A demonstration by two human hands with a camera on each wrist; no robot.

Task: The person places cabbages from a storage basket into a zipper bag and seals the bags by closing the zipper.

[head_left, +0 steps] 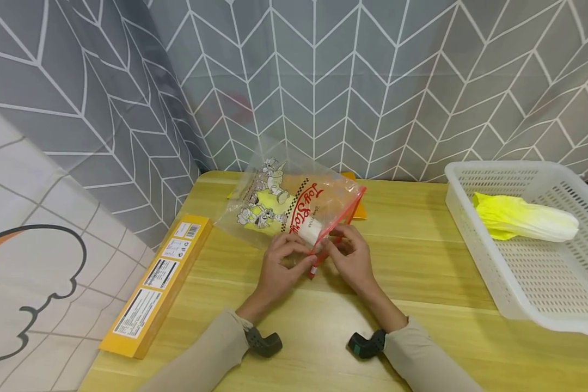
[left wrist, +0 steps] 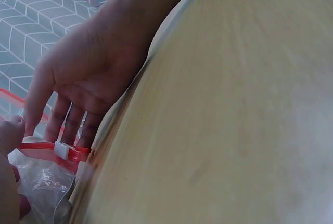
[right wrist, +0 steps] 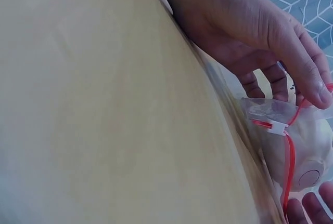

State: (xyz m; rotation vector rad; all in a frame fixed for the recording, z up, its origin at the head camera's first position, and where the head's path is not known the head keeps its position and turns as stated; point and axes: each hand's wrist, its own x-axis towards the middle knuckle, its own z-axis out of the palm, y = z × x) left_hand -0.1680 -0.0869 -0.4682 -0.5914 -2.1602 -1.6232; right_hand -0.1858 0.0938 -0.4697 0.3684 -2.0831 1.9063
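A clear zip bag (head_left: 318, 190) printed with cartoon figures and red "Toy Story" lettering lies on the table, its red zip edge facing me. My left hand (head_left: 279, 269) pinches the bag at the near end of the red zip. My right hand (head_left: 350, 258) grips the edge just to the right, thumb and fingers curled at the zip. A white slider (right wrist: 278, 128) sits on the red strip between both hands. Through the film show a yellow-green patch and a pale rounded end (right wrist: 310, 174); the printing partly hides them.
A white perforated basket (head_left: 475, 261) stands at the right with a yellow-and-white napa cabbage (head_left: 529, 218) inside. A long orange box (head_left: 159, 283) with white labels lies along the left table edge. Something orange (head_left: 360, 211) shows behind the bag. A grey patterned curtain (head_left: 333, 81) hangs behind the table.
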